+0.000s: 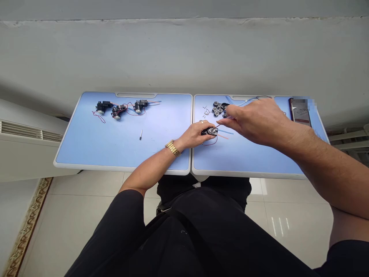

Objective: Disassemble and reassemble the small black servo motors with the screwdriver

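Note:
My left hand [198, 134] is closed around a small black motor-like unit [210, 131], steadying it near the seam between the two tables. The unit has a round metal face on top, blue and orange leads to the right and a thin red wire below. My right hand [250, 120] is closed in a pinch on a thin screwdriver [218, 125]; its handle is hidden by the fingers. The shaft slants down to the unit's metal face. Just beyond lie a cluster of round black-and-silver parts [217, 109] and scattered small screws [206, 112].
Three similar black units [117, 111] with wires lie on the left table [95, 148]. A small dark-tipped pin-like piece [141, 134] rests nearer me. On the right table [245, 159], a phone [300, 112] lies at the far right. A wall [184, 57] rises behind.

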Motion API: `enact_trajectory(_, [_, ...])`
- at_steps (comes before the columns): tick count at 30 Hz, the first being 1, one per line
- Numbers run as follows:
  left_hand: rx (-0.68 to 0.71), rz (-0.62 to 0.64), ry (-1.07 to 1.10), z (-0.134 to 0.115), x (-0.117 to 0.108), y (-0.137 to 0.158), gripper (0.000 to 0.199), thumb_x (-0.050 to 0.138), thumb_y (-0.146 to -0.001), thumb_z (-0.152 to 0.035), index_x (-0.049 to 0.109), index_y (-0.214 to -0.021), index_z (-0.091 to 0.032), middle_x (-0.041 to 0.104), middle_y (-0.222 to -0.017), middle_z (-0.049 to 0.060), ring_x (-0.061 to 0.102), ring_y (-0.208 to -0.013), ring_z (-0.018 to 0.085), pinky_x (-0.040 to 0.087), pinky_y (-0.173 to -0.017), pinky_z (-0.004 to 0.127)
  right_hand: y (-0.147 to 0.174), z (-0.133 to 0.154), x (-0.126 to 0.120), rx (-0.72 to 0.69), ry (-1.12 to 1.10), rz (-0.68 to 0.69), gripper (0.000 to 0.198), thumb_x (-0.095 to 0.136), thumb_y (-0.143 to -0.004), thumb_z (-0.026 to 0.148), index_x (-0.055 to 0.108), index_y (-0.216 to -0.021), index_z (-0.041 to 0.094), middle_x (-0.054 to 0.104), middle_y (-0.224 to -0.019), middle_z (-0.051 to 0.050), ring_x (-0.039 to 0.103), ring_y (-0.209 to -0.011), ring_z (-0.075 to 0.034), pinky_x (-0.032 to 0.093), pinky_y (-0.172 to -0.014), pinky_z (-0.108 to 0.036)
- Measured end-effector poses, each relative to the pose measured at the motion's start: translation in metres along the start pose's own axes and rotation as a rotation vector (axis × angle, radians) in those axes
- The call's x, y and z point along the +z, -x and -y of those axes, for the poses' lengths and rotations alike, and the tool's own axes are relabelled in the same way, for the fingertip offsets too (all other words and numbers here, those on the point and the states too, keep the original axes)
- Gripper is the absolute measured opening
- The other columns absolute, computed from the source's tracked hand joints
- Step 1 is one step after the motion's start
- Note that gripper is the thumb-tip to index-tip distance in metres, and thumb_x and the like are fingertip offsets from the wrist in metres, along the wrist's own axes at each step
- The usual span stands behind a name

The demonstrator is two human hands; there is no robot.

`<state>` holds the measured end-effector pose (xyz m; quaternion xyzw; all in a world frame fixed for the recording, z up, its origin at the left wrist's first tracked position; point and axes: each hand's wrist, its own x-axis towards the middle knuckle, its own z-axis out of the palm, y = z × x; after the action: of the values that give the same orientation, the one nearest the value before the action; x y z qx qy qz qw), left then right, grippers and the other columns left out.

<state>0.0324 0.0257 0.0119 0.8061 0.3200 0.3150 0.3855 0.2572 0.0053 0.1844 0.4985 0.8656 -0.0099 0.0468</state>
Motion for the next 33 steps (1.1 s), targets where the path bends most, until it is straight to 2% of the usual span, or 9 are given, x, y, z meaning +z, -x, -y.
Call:
enact_trajectory(3, [0.012,0.002,0.011,0.001,0.000,0.000,0.027,0.077,-0.102,-0.036,0.075,-0.127,-0.024,0.077,-0.110,0.006,0.070,-0.100,0.023,0.055,-0.093,0.039,0.000,-0.003,0.002,0.036,-0.054,-0.048,0.053,0.039,-0.113,0.069,0.069,-0.101,0.026,0.056,-0.060,-0.004,0.050,-0.061,-0.025,0.023,-0.067,-0.039])
enact_trajectory(7, [0.041,-0.016,0.015,0.000,-0.001,0.000,0.027,0.076,-0.103,-0.037,0.075,-0.126,-0.024,0.077,-0.109,0.006,0.069,-0.100,0.022,0.055,-0.092,0.037,0.003,-0.007,0.003,-0.016,-0.175,-0.082,0.035,0.047,-0.113,0.053,0.067,-0.120,0.025,0.069,-0.078,-0.006,0.056,-0.070,-0.026,0.028,-0.067,-0.037])
enact_trajectory(9, [0.048,-0.028,-0.003,-0.002,-0.002,0.001,0.027,0.076,-0.104,-0.038,0.075,-0.126,-0.024,0.077,-0.110,0.006,0.069,-0.101,0.022,0.055,-0.092,0.036,0.003,-0.007,0.003,-0.057,-0.192,-0.089,0.026,0.049,-0.112,0.044,0.066,-0.117,0.025,0.070,-0.084,-0.007,0.055,-0.071,-0.026,0.029,-0.067,-0.036])
enact_trajectory(12, [0.070,-0.023,-0.023,-0.002,-0.001,0.001,0.027,0.075,-0.105,-0.038,0.075,-0.127,-0.023,0.077,-0.111,0.007,0.070,-0.100,0.022,0.055,-0.091,0.036,0.001,-0.004,0.004,-0.071,-0.145,-0.084,0.022,0.050,-0.111,0.040,0.066,-0.105,0.026,0.064,-0.075,-0.005,0.051,-0.066,-0.024,0.026,-0.067,-0.037])
enact_trajectory(16, [0.054,-0.004,-0.041,0.000,0.001,0.001,0.028,0.077,-0.104,-0.036,0.075,-0.130,-0.024,0.078,-0.112,0.007,0.071,-0.103,0.023,0.056,-0.093,0.037,-0.002,-0.003,0.006,-0.036,-0.071,-0.045,0.030,0.054,-0.111,0.052,0.065,-0.101,0.027,0.052,-0.060,0.000,0.046,-0.058,-0.023,0.022,-0.067,-0.038])
enact_trajectory(20, [0.062,-0.018,-0.032,0.004,0.003,0.001,0.030,0.078,-0.104,-0.035,0.075,-0.131,-0.023,0.078,-0.112,0.007,0.071,-0.103,0.023,0.056,-0.093,0.038,-0.004,-0.007,0.010,-0.002,-0.040,-0.056,0.040,0.057,-0.109,0.063,0.066,-0.099,0.026,0.052,-0.058,0.000,0.048,-0.058,-0.024,0.024,-0.068,-0.038])
enact_trajectory(26, [0.083,-0.016,-0.016,0.002,0.001,0.001,0.031,0.077,-0.103,-0.035,0.076,-0.131,-0.023,0.077,-0.110,0.007,0.071,-0.102,0.023,0.056,-0.094,0.038,-0.001,-0.009,0.014,-0.061,-0.109,-0.117,0.039,0.056,-0.110,0.063,0.066,-0.100,0.027,0.050,-0.056,0.001,0.045,-0.057,-0.022,0.024,-0.067,-0.037])
enact_trajectory(29, [0.071,-0.015,-0.017,-0.001,-0.002,0.001,0.030,0.076,-0.104,-0.036,0.076,-0.132,-0.023,0.077,-0.109,0.007,0.071,-0.101,0.023,0.056,-0.094,0.038,0.002,-0.003,0.011,-0.079,-0.158,-0.111,0.032,0.054,-0.111,0.057,0.064,-0.104,0.027,0.055,-0.061,0.000,0.043,-0.056,-0.021,0.026,-0.066,-0.037])
enact_trajectory(33, [0.051,-0.018,-0.026,-0.002,-0.001,0.000,0.029,0.075,-0.105,-0.036,0.076,-0.131,-0.023,0.077,-0.109,0.007,0.071,-0.101,0.023,0.056,-0.094,0.038,0.005,0.011,0.002,-0.114,0.007,-0.007,0.028,0.043,-0.115,0.045,0.061,-0.108,0.025,0.056,-0.064,-0.001,0.040,-0.055,-0.022,0.028,-0.065,-0.038])
